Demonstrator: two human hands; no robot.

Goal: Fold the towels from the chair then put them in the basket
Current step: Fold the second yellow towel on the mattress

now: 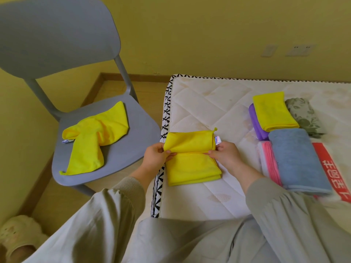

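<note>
A yellow towel [191, 164] lies partly folded on the mattress [205, 111] near its left edge. My left hand [156, 155] pinches the fold at the towel's left side. My right hand [225, 153] pinches the same fold at the right side, beside a small white label. The far half of the towel is lifted over the near half. A second yellow towel [95, 137] lies crumpled on the seat of the grey chair [121, 150] to the left. No basket is in view.
Folded towels lie at the mattress's right: a yellow one [273, 111] on a purple one [255, 122], a blue one [298, 158], a pink one [269, 162] and a leaf-patterned one [303, 114]. A red printed cloth [332, 168] lies beyond. A slipper [17, 236] sits bottom left.
</note>
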